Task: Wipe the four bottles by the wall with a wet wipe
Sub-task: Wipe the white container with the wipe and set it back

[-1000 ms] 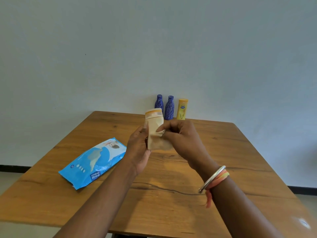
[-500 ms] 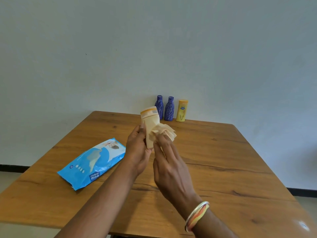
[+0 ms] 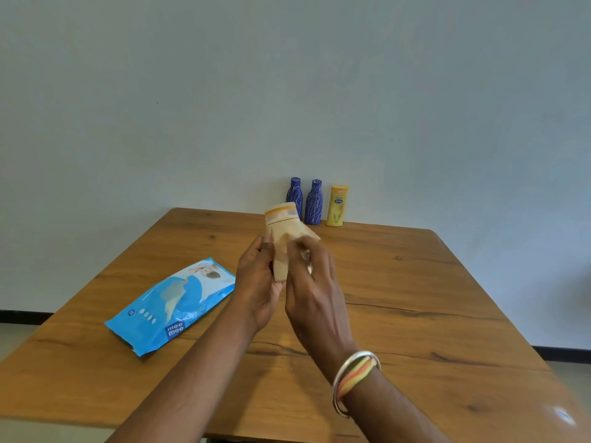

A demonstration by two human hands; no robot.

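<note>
Left hand (image 3: 256, 282) is gripping your cream plastic bottle (image 3: 281, 212), right hand (image 3: 315, 289) pinching the pale wet wipe (image 3: 292, 233); you're wiping it, probably rotating next.

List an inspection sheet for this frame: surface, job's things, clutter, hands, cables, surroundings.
Surface: wooden table, dark grain marks, a glare spot near its front right corner.
Job's things: cream bottle held above the table; wet wipe against its side; two blue patterned bottles and a yellow bottle upright by the wall; blue wipe pack lying flat on the left.
Clutter: nothing seen.
Hands: left hand grips the cream bottle; right hand holds the wet wipe on it, fingers blurred; bangles on the right wrist.
Cables: nothing seen.
Surroundings: plain pale wall, black skirting, light floor.
</note>
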